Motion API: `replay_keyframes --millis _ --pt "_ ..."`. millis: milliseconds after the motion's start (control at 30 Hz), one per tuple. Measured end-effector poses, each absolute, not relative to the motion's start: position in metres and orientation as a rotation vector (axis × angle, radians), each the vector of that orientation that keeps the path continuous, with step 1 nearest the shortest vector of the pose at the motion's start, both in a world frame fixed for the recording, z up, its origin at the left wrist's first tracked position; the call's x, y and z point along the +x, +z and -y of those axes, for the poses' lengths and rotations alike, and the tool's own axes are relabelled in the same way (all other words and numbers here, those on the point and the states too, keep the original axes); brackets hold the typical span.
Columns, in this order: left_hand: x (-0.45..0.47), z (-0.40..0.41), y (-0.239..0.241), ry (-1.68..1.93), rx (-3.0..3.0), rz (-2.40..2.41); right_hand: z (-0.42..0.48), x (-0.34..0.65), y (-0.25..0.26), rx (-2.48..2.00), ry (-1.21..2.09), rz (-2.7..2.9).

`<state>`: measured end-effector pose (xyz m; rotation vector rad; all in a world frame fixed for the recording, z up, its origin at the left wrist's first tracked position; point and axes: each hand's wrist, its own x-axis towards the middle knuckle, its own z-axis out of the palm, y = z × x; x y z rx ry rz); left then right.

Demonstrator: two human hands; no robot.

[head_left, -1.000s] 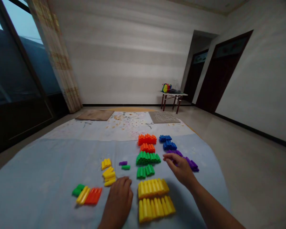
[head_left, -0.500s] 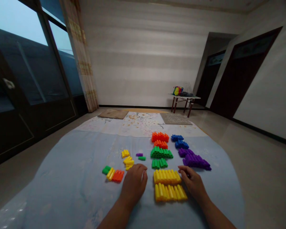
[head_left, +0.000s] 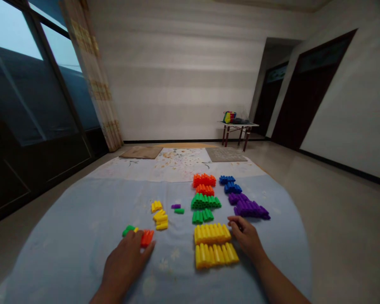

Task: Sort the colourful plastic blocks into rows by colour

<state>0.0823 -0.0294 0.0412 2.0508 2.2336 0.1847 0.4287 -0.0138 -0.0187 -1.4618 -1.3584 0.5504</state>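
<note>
My left hand (head_left: 126, 257) reaches over a small group of plastic tubes at the left, thumb apart from the fingers. Its fingertips cover most of a yellow tube (head_left: 136, 230), between green tubes (head_left: 128, 230) and orange tubes (head_left: 147, 238). I cannot see whether they touch. My right hand (head_left: 247, 238) rests beside two stacked rows of yellow tubes, a back row (head_left: 212, 233) and a front row (head_left: 215, 255). Its fingers are loosely bent and apart, with nothing visible in them. Loose yellow tubes (head_left: 160, 218) lie between the hands, near a purple tube (head_left: 176, 206) and a green tube (head_left: 179, 211).
Beyond the yellow rows stand green (head_left: 205, 201), orange (head_left: 204, 180), blue (head_left: 232, 187) and purple (head_left: 251, 209) tube piles. A pale blue cloth (head_left: 91, 219) covers the table. Two flat boards (head_left: 141, 152) lie at its far end. A small side table (head_left: 239, 125) stands by the wall.
My left hand has moved left from beside the loose yellow tubes to the green, yellow and orange group. My right hand stays beside the yellow rows. The view has turned slightly right.
</note>
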Motion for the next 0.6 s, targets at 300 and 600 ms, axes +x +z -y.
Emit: replay_keyframes --millis 300,600 --pt "0.089 0.018 0.039 0.193 1.975 -2.195 0.014 0.428 -0.016 -1.454 0.543 1.376" --pt "0.074 0.020 0.040 0.401 2.006 -1.953 0.014 0.432 -0.022 -1.448 0.615 1.388"
